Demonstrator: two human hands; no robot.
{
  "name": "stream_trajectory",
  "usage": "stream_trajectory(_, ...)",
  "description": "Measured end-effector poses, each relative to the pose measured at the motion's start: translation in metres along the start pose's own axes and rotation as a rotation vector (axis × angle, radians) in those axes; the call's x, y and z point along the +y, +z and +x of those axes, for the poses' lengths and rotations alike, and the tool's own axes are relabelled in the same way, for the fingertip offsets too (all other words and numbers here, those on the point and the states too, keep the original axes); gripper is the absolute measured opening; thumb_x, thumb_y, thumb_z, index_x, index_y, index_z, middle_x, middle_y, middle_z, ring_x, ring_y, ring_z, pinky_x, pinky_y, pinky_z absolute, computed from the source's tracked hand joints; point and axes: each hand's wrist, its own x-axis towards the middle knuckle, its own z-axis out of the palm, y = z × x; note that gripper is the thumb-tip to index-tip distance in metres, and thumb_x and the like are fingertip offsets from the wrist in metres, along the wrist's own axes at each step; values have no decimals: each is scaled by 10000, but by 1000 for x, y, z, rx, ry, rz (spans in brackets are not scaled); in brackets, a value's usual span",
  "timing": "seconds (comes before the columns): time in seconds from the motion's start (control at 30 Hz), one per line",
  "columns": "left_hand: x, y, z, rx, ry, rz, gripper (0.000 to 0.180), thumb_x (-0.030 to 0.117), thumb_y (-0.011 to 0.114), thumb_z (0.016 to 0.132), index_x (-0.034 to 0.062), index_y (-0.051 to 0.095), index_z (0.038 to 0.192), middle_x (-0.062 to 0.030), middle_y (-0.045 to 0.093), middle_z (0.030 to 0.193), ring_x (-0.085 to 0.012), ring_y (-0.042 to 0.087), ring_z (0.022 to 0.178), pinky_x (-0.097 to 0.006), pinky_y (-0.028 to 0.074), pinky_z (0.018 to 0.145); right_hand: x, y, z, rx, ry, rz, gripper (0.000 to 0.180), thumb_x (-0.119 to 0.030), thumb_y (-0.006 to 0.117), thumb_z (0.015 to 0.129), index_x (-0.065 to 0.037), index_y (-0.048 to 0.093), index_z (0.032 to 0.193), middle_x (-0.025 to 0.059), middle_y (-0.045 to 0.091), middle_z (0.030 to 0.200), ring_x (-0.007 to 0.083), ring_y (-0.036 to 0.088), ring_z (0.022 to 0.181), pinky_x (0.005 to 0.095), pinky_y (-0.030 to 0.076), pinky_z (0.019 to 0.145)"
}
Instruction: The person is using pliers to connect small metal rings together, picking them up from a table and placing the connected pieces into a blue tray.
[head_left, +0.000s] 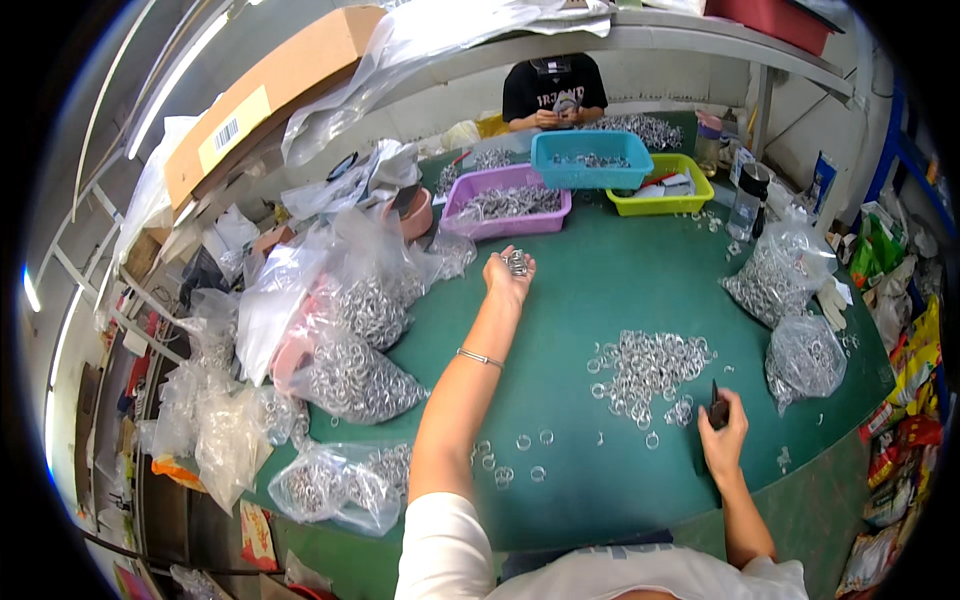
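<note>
Silvery metal rings are lying in a loose heap (648, 368) on the green tabletop (600, 290), just left of the right hand (722, 420); that hand is resting on the tabletop with its fingers curled around a small dark tool (718, 408), which is sticking up out of the grip. The left hand (508, 272) is reaching well forward over the tabletop, palm up, its fingers cupping a small bunch of rings (516, 262) near the purple basket (506, 205); a thin bracelet (480, 357) is circling that wrist. A few stray rings (520, 455) are lying scattered beside the left forearm, apart from the heap. Clear plastic bags stuffed with rings (355, 370) are crowding the left side of the tabletop, and two more bags of rings (785, 275) are sitting to the right, beyond the heap. The purple basket is holding more rings; a blue basket (592, 160) is standing just behind it, and a yellow-green tray (664, 188) is sitting beside the blue one. At the far end a second person in a black shirt (552, 90) is sitting with both hands held close together at the chest; what those hands are holding is too small to tell.
</note>
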Motion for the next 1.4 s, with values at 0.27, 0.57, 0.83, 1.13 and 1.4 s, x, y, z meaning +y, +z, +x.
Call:
stream_trajectory(0.27, 18, 62, 75, -1, 116, -51, 281, 145, 307, 857, -23, 450, 1031, -175, 513, 869, -294, 530, 755, -461, 476, 683, 9, 9, -8, -76, -1, -295, 274, -32, 650, 594, -4, 583, 858, 80, 525, 683, 241, 467, 642, 334, 339, 664)
stream_trajectory(0.57, 23, 87, 126, 48, 179, -77, 242, 108, 321, 842, 4, 461, 1010, -176, 479, 900, -302, 499, 753, -488, 466, 724, -1, 10, -3, -123, 96, -330, 283, -69, 668, 601, -8, 587, 865, 105, 535, 705, 277, 481, 671, 355, 351, 652)
stream_trajectory(0.83, 36, 72, 169, 31, 137, -67, 230, 142, 330, 854, 42, 466, 1009, -157, 504, 930, -294, 511, 786, -476, 482, 675, -2, 13, -1, -133, 86, -356, 289, -88, 677, 600, -21, 588, 866, 92, 523, 696, 252, 465, 642, 342, 352, 633)
stream_trajectory(1.13, 18, 64, 151, 31, 131, -245, 239, 154, 320, 839, 11, 475, 952, -158, 450, 929, -290, 468, 837, -447, 456, 690, 8, 15, -6, -87, 87, -369, 283, -87, 682, 575, -33, 588, 836, 82, 534, 692, 243, 473, 617, 332, 359, 608)
stream_trajectory(1.4, 7, 67, 142, 73, 53, -115, 249, 208, 317, 837, 29, 479, 901, -144, 482, 780, -237, 493, 656, -329, 425, 541, 2, 13, -4, -74, 112, -361, 272, -101, 686, 563, -36, 602, 814, 58, 529, 647, 200, 456, 559, 310, 354, 590)
